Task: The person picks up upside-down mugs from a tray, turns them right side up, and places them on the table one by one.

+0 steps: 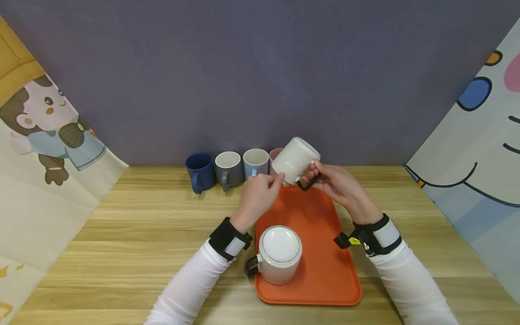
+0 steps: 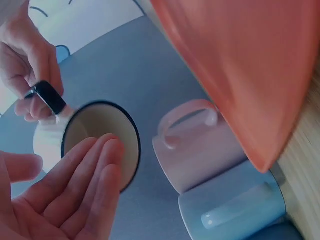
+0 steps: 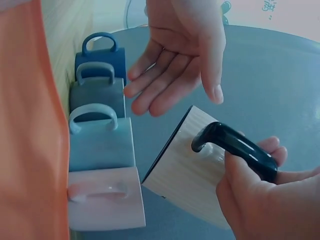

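Right hand (image 1: 339, 185) pinches the black handle (image 3: 235, 149) of a white ribbed mug (image 1: 295, 161), fingers curled round it, grip clenched on the handle. The mug is held in the air, tilted, base up and away, above the far end of the orange tray (image 1: 325, 266), just in front of the pink mug (image 2: 197, 155).

Left hand (image 1: 260, 195) is released: fingers straight and relaxed, fingertips at the white mug's rim (image 2: 102, 142). Whether they actually touch it is hard to tell, probably just beside.

On the near end of the tray, a second white mug (image 1: 279, 253) stands upside down, black handle pointing left over the tray edge.

Along the back of the wooden worktop (image 1: 142, 234), a row of upright mugs, touching or nearly so: dark blue mug (image 1: 200, 172), grey mug (image 1: 228, 169), light blue mug (image 1: 256, 163), then the pink one, partly hidden behind the held mug in the head view.
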A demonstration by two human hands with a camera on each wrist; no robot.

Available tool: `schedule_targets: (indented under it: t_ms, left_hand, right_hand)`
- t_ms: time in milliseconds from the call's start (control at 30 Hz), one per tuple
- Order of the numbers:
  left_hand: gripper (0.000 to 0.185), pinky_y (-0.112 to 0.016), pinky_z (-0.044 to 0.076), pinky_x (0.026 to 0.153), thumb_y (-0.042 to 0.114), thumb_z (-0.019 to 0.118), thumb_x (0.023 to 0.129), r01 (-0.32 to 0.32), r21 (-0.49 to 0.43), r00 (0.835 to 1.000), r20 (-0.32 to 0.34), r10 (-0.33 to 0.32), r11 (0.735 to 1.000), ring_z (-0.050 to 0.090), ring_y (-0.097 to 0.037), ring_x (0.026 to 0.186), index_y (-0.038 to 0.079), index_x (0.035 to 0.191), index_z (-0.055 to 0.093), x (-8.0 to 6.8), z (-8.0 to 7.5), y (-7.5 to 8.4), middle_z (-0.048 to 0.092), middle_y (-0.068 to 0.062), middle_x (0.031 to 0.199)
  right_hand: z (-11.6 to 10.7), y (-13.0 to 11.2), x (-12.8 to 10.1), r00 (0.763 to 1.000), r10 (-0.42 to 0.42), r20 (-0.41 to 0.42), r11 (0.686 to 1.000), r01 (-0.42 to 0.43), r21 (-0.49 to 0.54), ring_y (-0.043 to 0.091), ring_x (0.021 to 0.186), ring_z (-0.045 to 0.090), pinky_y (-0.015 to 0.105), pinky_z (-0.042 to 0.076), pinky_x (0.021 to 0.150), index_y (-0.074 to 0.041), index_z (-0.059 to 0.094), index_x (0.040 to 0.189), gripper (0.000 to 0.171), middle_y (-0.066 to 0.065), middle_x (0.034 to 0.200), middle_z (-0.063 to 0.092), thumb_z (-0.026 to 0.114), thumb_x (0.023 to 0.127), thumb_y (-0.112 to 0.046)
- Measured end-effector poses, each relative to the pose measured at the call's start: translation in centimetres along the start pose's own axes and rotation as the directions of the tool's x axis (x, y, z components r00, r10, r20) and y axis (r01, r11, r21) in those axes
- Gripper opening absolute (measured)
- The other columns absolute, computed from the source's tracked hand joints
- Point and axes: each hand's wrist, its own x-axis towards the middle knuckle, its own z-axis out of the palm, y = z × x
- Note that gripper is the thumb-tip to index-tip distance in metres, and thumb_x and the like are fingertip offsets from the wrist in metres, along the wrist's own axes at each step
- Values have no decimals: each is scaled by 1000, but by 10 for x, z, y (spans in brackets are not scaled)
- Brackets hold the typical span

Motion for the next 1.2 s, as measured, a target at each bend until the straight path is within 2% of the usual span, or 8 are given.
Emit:
schedule_targets:
  t_ms: [167,300,533,767,967,1100,1200]
  left_hand:
    - [50,-27,30,41,44,47,97,30,-46,998,54,-28,998,44,-14,43,19,56,62,2,-1,2,40,5,45]
    - [53,-27,30,42,43,47,97,52,-65,997,56,-49,997,44,-15,43,16,53,60,4,-3,4,39,4,45]
    - [42,-27,36,48,42,47,97,77,-136,996,52,-71,988,50,-12,52,20,77,77,7,-6,10,58,5,53]
    - [50,-26,29,44,42,47,97,121,-175,993,28,-118,977,44,-16,47,15,59,65,9,-10,12,44,2,48]
    - [48,-27,36,46,38,49,97,156,-201,988,21,-155,967,50,-16,51,11,62,65,11,-14,12,56,-1,54]
    - [45,-25,46,51,36,50,98,194,-297,981,51,-188,935,62,-15,57,7,72,72,12,-13,9,67,-5,63]
    - [40,-28,56,61,33,51,98,251,-422,968,96,-232,871,71,-21,68,2,86,75,13,-12,6,72,-12,76]
  right_hand:
    - [7,0,7,1000,-9,-17,1000,9,26,11,76,53,25,52,79,-3,52,89,25,2,79,48,35,103,-14]
    - [14,0,10,1000,-10,-17,998,11,56,11,75,53,25,53,79,-3,53,88,27,3,78,49,34,103,-14]
    - [26,-1,16,1000,-27,-11,993,28,119,10,75,53,24,52,79,-3,52,87,28,2,79,50,34,103,-16]
    - [39,-2,20,998,-52,-44,988,58,143,11,78,54,24,52,82,-3,50,88,27,3,82,48,34,103,-19]
    - [47,3,22,994,-81,-77,983,92,159,12,79,56,24,53,83,-4,51,88,29,1,80,49,33,103,-19]
    - [52,9,24,991,-96,-97,979,111,170,11,78,55,23,52,83,-5,52,88,28,1,80,50,33,103,-19]
    - [57,14,24,987,-111,-114,978,129,163,11,78,54,22,51,82,-5,53,89,27,0,80,51,34,103,-19]
